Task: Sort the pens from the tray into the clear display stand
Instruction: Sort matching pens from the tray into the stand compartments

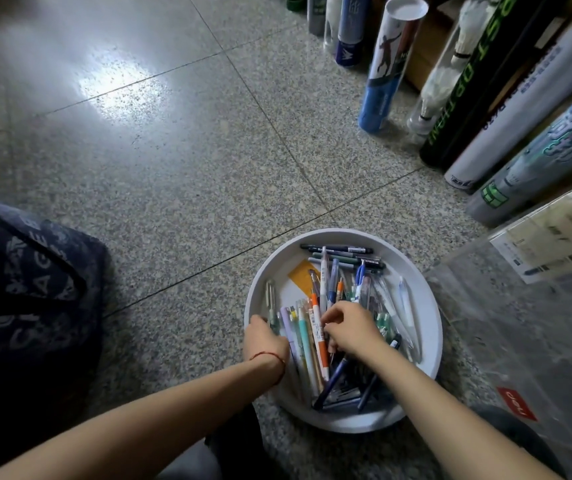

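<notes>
We see pens (359, 289) piled in round white tray (428, 306) on floor (180, 188). Our left hand (265, 337) curls over tray's left rim, gripping it. Our right hand (350, 329) bends fingers onto orange-white pen (321, 344); pinching or not, we cannot tell. Clear stand (520, 323) sits just right of tray.

tray (430, 306): one
pens (318, 336): over twenty, heaped beyond exact counting
shuttlecock tubes (386, 64): at least eight
clear display stand (520, 323): one

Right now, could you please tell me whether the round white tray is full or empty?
Well filled: pens lie heaped across most of the tray, with the left hand and right hand among them.
</notes>
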The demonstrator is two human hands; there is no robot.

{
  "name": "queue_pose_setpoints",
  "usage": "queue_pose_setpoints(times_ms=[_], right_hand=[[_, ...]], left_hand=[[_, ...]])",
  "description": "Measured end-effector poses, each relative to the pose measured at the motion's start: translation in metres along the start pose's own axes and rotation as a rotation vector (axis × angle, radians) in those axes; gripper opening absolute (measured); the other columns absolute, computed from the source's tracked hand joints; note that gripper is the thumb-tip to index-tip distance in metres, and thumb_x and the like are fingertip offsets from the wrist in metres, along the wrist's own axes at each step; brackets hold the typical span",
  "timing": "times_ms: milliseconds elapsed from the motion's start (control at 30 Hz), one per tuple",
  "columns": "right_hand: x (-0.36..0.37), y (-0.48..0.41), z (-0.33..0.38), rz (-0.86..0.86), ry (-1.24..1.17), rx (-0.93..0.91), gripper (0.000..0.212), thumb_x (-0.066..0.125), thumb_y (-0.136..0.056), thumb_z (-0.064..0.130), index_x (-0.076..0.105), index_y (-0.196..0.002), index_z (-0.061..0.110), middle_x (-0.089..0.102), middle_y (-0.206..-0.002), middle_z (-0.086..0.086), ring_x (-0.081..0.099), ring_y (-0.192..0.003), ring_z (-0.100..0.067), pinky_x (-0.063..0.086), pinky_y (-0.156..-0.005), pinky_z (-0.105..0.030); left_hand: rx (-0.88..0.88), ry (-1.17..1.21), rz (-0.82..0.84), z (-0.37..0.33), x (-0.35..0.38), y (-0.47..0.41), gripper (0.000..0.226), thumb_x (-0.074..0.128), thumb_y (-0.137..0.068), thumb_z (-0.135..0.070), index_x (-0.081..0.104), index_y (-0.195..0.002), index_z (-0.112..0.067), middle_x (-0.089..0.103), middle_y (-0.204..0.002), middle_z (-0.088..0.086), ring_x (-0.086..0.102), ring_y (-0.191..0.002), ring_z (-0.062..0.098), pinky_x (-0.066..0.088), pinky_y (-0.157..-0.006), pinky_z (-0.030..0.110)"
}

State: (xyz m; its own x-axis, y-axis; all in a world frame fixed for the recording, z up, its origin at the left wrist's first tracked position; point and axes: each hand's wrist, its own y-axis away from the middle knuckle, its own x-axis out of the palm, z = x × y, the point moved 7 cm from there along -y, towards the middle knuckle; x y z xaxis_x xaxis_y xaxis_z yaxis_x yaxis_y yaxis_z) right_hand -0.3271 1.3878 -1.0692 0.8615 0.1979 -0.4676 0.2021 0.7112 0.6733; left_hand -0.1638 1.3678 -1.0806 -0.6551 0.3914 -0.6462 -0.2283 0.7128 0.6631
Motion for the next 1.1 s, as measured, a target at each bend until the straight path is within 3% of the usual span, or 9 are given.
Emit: queue_pose_setpoints(times_ms=[100, 167, 333, 467, 700, 833, 900, 1000, 1100], right_hand=[[0.004, -0.001, -0.001, 0.019, -0.006, 0.005, 0.033, 0.052, -0.088, -0.002, 0.052, -0.071, 0.026, 0.061, -0.09, -0.003, 0.063, -0.076, -0.02, 0.057, -0.07, -0.031], [0.004, -0.002, -0.002, 0.035, -0.054, 0.014, 0.031, 0.051, -0.088, -0.003, 0.054, -0.073, 0.023, 0.061, -0.083, -0.003, 0.061, -0.065, -0.017, 0.054, -0.059, -0.025], [-0.006, -0.01, -0.006, 0.011, -0.161, 0.058, 0.022, 0.052, -0.087, -0.005, 0.058, -0.079, 0.015, 0.059, -0.072, -0.003, 0.056, -0.054, -0.012, 0.046, -0.051, -0.022], [-0.023, -0.014, -0.006, -0.02, -0.254, 0.073, 0.017, 0.051, -0.087, -0.006, 0.058, -0.085, 0.01, 0.06, -0.076, -0.004, 0.054, -0.052, -0.012, 0.043, -0.043, -0.017], [-0.072, -0.026, -0.019, -0.153, -0.364, 0.114, 0.016, 0.052, -0.087, -0.006, 0.057, -0.084, 0.008, 0.06, -0.07, -0.005, 0.052, -0.052, -0.014, 0.045, -0.045, -0.02], [-0.091, -0.029, -0.035, -0.279, -0.401, 0.153, 0.029, 0.046, -0.084, -0.01, 0.053, -0.067, 0.012, 0.057, -0.066, -0.009, 0.048, -0.05, -0.017, 0.04, -0.048, -0.026], [-0.094, -0.028, -0.042, -0.301, -0.394, 0.175, 0.032, 0.044, -0.085, -0.011, 0.052, -0.066, 0.013, 0.054, -0.065, -0.009, 0.047, -0.049, -0.016, 0.039, -0.047, -0.025], [-0.09, -0.025, -0.05, -0.208, -0.364, 0.222, 0.03, 0.046, -0.087, -0.01, 0.051, -0.068, 0.012, 0.051, -0.062, -0.007, 0.045, -0.048, -0.015, 0.037, -0.039, -0.018], [-0.089, -0.021, -0.053, -0.067, -0.191, 0.229, 0.029, 0.047, -0.086, -0.009, 0.054, -0.069, 0.013, 0.053, -0.063, -0.007, 0.047, -0.048, -0.015, 0.039, -0.04, -0.018]], left_hand=[[-0.055, -0.042, 0.056, -0.006, 0.001, -0.003, 0.011, 0.055, -0.089, -0.013, 0.056, -0.095, -0.004, 0.061, -0.103, 0.013, 0.057, -0.095, 0.026, 0.04, -0.073, 0.027], [-0.068, -0.087, 0.085, -0.01, 0.002, -0.005, 0.012, 0.057, -0.088, -0.015, 0.058, -0.082, -0.005, 0.065, -0.098, 0.015, 0.06, -0.09, 0.026, 0.043, -0.071, 0.028], [-0.069, -0.142, 0.137, -0.012, 0.003, -0.01, 0.027, 0.052, -0.092, -0.022, 0.062, -0.099, 0.002, 0.063, -0.099, 0.017, 0.053, -0.082, 0.025, 0.048, -0.082, 0.031], [-0.091, -0.148, 0.09, -0.005, -0.002, -0.009, 0.023, 0.045, -0.093, -0.009, 0.061, -0.103, 0.005, 0.065, -0.107, 0.018, 0.062, -0.1, 0.03, 0.049, -0.083, 0.033], [-0.054, 0.118, 0.057, -0.013, -0.002, -0.006, 0.019, 0.039, -0.093, -0.007, 0.042, -0.109, 0.004, 0.058, -0.111, 0.023, 0.06, -0.101, 0.038, 0.051, -0.088, 0.043], [0.181, 0.109, 0.075, -0.045, 0.0, 0.004, 0.02, 0.038, -0.09, 0.003, 0.041, -0.11, -0.001, 0.054, -0.095, 0.017, 0.051, -0.079, 0.026, 0.044, -0.067, 0.033], [0.26, 0.106, 0.101, -0.058, 0.006, 0.011, 0.011, 0.039, -0.093, -0.004, 0.046, -0.101, -0.006, 0.055, -0.093, 0.015, 0.052, -0.082, 0.028, 0.041, -0.069, 0.032], [0.286, 0.095, 0.14, -0.065, 0.016, 0.017, 0.021, 0.046, -0.093, -0.016, 0.041, -0.073, -0.015, 0.058, -0.084, 0.015, 0.055, -0.081, 0.03, 0.042, -0.07, 0.035], [0.314, 0.052, 0.179, -0.068, 0.023, 0.026, 0.03, 0.046, -0.093, -0.022, 0.038, -0.065, -0.014, 0.048, -0.065, 0.004, 0.043, -0.061, 0.018, 0.029, -0.053, 0.028]])
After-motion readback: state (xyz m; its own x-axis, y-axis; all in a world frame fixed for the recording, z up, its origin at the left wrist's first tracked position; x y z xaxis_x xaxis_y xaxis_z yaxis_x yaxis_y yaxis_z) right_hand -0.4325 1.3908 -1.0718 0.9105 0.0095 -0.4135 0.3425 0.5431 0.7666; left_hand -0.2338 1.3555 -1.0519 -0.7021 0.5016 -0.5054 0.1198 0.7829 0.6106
